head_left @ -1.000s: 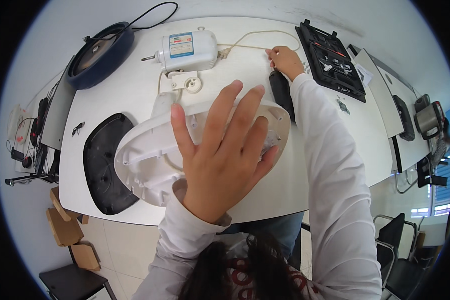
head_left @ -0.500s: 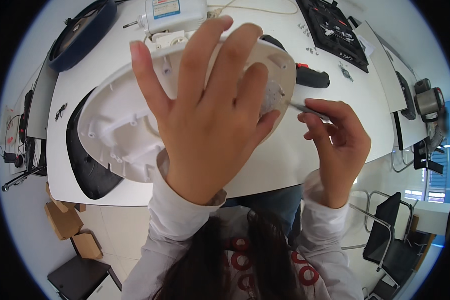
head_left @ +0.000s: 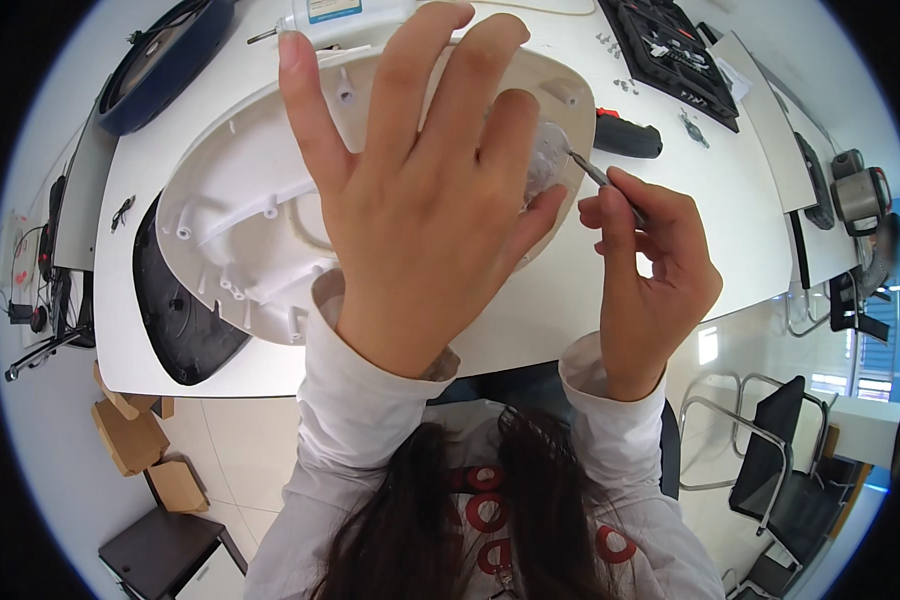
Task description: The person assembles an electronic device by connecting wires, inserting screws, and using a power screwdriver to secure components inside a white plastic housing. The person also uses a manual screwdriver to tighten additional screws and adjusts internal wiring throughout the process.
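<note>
All fingers [head_left: 395, 110] spread wide, the left hand [head_left: 420, 220] hides the middle of the white shell [head_left: 225, 205], contact unclear; at its four o'clock the right hand [head_left: 655, 270] pinches a metal tool [head_left: 598, 176]. Black cover [head_left: 185, 325], eight o'clock; tool case [head_left: 722, 108], two.

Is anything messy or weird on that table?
A little: small metal pieces lie scattered on the white table beside the open black tool case, not tucked inside. They're too small to name for sure. I see no spill.

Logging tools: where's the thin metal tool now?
Head view, right of centre: the thin metal tool is held in the right hand, its tip toward the clear part in the white shell.
</note>
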`<state>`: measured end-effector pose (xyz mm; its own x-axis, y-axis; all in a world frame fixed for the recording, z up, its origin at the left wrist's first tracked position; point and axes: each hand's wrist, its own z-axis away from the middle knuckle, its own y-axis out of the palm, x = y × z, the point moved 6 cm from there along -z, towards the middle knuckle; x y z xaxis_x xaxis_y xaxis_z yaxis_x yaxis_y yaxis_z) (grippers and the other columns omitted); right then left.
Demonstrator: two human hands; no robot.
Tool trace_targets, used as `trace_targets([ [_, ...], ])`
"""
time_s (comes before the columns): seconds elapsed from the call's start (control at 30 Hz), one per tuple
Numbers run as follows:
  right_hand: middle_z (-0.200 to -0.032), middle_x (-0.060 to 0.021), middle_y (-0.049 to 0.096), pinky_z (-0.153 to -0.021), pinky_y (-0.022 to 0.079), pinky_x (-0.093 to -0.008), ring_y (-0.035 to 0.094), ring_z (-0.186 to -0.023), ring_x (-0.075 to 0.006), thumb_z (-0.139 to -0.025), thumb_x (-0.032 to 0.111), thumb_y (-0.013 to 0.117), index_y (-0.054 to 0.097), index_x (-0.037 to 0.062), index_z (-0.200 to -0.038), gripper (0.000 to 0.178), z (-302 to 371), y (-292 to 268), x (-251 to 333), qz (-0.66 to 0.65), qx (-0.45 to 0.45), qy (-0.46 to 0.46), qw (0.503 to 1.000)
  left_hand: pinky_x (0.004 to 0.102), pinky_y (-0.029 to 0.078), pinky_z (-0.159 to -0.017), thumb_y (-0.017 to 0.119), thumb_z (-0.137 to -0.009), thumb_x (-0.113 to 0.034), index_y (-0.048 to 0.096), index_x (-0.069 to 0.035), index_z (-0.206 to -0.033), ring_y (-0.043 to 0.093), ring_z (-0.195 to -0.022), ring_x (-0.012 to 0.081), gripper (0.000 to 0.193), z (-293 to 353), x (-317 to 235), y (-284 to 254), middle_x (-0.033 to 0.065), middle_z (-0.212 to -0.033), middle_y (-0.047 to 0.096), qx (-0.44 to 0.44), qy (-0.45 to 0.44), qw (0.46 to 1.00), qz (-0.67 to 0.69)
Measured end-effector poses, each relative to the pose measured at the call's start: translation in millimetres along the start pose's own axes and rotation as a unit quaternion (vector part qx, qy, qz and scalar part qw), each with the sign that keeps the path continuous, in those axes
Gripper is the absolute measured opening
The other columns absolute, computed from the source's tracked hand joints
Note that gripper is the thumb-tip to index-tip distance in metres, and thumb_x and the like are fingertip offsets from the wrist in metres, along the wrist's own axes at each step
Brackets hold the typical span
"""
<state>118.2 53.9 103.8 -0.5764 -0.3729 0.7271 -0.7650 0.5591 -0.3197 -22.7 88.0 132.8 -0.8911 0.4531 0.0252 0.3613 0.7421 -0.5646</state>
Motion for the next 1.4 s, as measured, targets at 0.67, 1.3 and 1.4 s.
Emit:
trace_targets([
  [0.67,-0.077,-0.0061,0.07,-0.05,0.049,-0.0216,0.063,-0.057,-0.013,-0.081,0.004,0.075,0.068,0.0033,-0.092,0.013,-4.8,1.1,16.9,0.099,-0.007,-0.089,0.991,0.0602,0.003,-0.111,0.083,-0.059,-0.047,0.066,-0.019,-0.087,0.046,-0.125,0.0207,0.043,-3.4,2.0,3.1,-0.0061,-0.123,0.058,-0.013,-0.01,1.0,0.012],
  [1.3,-0.072,-0.0093,0.066,-0.052,0.048,-0.0253,0.063,-0.058,-0.0208,-0.077,0.004,0.077,0.068,0.0008,-0.091,0.017,-17.4,3.4,19.7,0.122,0.039,-0.279,0.952,0.059,0.002,-0.112,0.085,-0.056,-0.04,0.065,-0.018,-0.085,0.045,-0.125,0.0206,0.042,-3.9,3.4,6.4,-0.0057,-0.122,0.057,-0.015,-0.016,0.999,0.029],
  [1.4,-0.074,-0.0096,0.067,-0.054,0.05,-0.026,0.064,-0.061,-0.022,-0.075,0.003,0.077,0.068,0.0006,-0.092,0.019,-19.8,3.6,20.3,0.133,0.063,-0.318,0.937,0.0588,0.002,-0.112,0.085,-0.055,-0.039,0.064,-0.018,-0.084,0.045,-0.125,0.0206,0.042,-4.4,3.8,7.4,-0.0057,-0.122,0.057,-0.01,-0.017,0.999,0.036],
])
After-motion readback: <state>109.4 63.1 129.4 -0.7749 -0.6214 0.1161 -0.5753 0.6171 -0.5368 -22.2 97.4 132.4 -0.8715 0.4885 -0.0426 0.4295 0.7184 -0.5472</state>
